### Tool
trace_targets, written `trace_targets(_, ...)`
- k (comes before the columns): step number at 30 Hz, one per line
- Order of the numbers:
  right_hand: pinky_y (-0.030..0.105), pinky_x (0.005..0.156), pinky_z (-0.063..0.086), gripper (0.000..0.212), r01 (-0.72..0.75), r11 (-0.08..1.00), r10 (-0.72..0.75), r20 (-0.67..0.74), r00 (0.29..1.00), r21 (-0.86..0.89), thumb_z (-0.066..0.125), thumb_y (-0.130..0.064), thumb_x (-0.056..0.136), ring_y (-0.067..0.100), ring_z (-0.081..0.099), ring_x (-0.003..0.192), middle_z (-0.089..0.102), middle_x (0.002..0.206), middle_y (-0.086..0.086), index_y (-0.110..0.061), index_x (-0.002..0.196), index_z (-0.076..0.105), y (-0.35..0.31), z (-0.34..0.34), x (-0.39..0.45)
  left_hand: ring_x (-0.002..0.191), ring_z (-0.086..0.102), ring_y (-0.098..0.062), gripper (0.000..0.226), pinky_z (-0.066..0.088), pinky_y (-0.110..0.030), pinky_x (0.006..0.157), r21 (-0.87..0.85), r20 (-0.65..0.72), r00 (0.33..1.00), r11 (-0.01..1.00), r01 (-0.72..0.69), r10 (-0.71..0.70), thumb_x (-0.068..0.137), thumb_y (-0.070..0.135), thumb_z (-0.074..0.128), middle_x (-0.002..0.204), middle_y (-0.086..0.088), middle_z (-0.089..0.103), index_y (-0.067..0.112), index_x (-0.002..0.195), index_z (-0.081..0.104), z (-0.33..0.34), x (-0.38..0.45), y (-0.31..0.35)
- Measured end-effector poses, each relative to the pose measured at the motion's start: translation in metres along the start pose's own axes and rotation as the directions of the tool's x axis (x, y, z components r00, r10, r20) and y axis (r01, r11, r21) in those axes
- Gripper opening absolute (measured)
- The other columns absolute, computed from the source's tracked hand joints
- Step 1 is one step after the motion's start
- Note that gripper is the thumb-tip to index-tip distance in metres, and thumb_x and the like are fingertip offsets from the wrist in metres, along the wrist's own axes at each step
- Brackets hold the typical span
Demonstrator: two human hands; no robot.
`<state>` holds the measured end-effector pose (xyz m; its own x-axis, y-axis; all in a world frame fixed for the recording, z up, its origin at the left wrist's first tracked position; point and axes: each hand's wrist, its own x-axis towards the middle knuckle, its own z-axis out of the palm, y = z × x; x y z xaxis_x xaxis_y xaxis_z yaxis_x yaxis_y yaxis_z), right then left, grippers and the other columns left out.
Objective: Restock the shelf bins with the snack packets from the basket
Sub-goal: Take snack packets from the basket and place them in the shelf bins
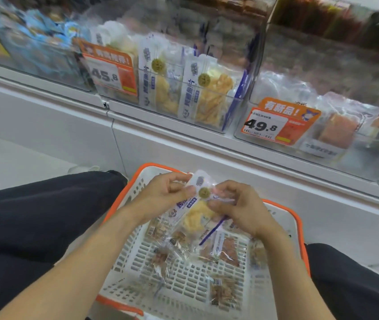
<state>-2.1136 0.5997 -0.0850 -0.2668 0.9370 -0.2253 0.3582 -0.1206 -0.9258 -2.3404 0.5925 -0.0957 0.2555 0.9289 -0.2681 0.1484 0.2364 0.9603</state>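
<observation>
Both hands hold one clear snack packet [197,209] with yellow pieces, white-and-blue print and a gold sticker, above the white basket [184,282] with its orange rim. My left hand [165,192] pinches the packet's upper left edge. My right hand [237,209] grips its right side. Several smaller packets of brown snacks [224,294] lie on the basket floor. On the shelf straight ahead stands a clear bin [207,121] holding upright packets of the same yellow snack [207,100].
A 45.8 price tag [112,72] hangs on that bin's left part. To its right a bin with a 49.8 tag [276,125] holds pinkish packets. Blue packets [36,42] fill the far-left bin. My dark-trousered knees flank the basket on the white floor.
</observation>
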Motion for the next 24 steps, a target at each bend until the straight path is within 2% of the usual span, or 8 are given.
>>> trace_targets(5,0.040,0.073,0.060,0.020,0.250,0.949,-0.284,-0.171,0.943,-0.194,0.076,-0.013,0.088,0.015,0.074,0.075,0.075,0.094,-0.007,-0.029,0.098,0.068,-0.069,-0.024,-0.012,0.084,0.073,-0.009,0.012,0.056,-0.023,0.072,0.055,-0.198,0.948,0.968,-0.245,0.251,0.088,0.018,0.074,0.092,0.007,0.078,0.020,0.099,0.074,0.008,-0.003,0.039)
trace_targets(8,0.013,0.070,0.051,0.032,0.485,0.754,-0.626,-0.265,0.733,-0.442,0.074,-0.013,0.089,-0.003,0.067,0.084,0.069,0.090,-0.022,-0.041,0.096,0.060,-0.130,-0.038,-0.010,0.102,0.064,0.000,0.024,0.047,-0.009,0.084,0.311,-0.342,0.788,0.853,-0.419,0.512,0.092,0.024,0.071,0.108,0.014,0.071,0.024,0.116,0.066,-0.003,0.004,0.082)
trace_targets(10,0.011,0.070,0.049,0.025,0.556,0.621,-0.770,-0.299,0.563,-0.552,0.071,-0.012,0.092,-0.004,0.063,0.088,0.062,0.100,-0.023,-0.031,0.103,0.060,-0.165,-0.047,-0.003,0.116,0.052,0.004,0.037,0.035,-0.004,0.097,0.537,-0.397,0.610,0.712,-0.452,0.686,0.096,0.022,0.063,0.124,0.014,0.059,0.019,0.132,0.056,-0.018,0.012,0.110)
trace_targets(12,0.018,0.075,0.052,0.017,0.581,0.514,-0.848,-0.273,0.455,-0.631,0.067,-0.010,0.094,0.004,0.062,0.094,0.063,0.105,-0.008,-0.017,0.109,0.063,-0.189,-0.054,0.011,0.130,0.043,-0.005,0.048,0.028,-0.013,0.110,0.695,-0.336,0.510,0.573,-0.433,0.792,0.094,0.019,0.057,0.137,0.005,0.051,0.011,0.141,0.050,-0.033,0.026,0.131)
trace_targets(14,0.021,0.081,0.051,0.017,0.578,0.451,-0.878,-0.222,0.423,-0.680,0.066,-0.008,0.093,0.009,0.061,0.097,0.065,0.107,0.002,-0.006,0.111,0.064,-0.204,-0.057,0.027,0.142,0.036,-0.020,0.058,0.024,-0.033,0.121,0.811,-0.228,0.566,0.477,-0.340,0.792,0.092,0.018,0.056,0.151,-0.007,0.044,0.006,0.147,0.042,-0.045,0.043,0.138)
trace_targets(17,0.032,0.091,0.051,0.021,0.494,0.416,-0.838,-0.111,0.534,-0.764,0.067,-0.014,0.092,0.017,0.062,0.102,0.068,0.108,0.006,-0.009,0.112,0.066,-0.209,-0.057,0.055,0.153,0.012,-0.023,0.074,0.004,-0.043,0.125,0.915,-0.166,0.725,0.378,-0.139,0.668,0.092,0.026,0.060,0.165,-0.009,0.019,0.007,0.155,0.026,-0.052,0.063,0.130)
trace_targets(21,0.042,0.096,0.038,0.032,0.163,0.311,-0.590,-0.056,0.806,-0.936,0.070,-0.036,0.091,0.029,0.059,0.109,0.072,0.106,0.001,-0.020,0.118,0.063,-0.197,-0.056,0.090,0.154,0.004,-0.020,0.078,-0.006,-0.038,0.124,0.959,-0.137,0.688,0.269,-0.087,0.713,0.091,0.029,0.059,0.167,-0.007,0.011,0.008,0.157,0.023,-0.055,0.069,0.117)
trace_targets(24,0.050,0.097,0.032,0.035,0.020,0.121,-0.549,-0.050,0.834,-0.992,0.063,-0.033,0.095,0.030,0.049,0.116,0.065,0.122,0.004,-0.023,0.128,0.058,-0.190,-0.045,0.103,0.154,0.004,-0.021,0.080,-0.007,-0.038,0.124,0.959,-0.143,0.679,0.270,-0.084,0.720,0.089,0.028,0.060,0.167,-0.008,0.011,0.008,0.157,0.021,-0.053,0.068,0.115)
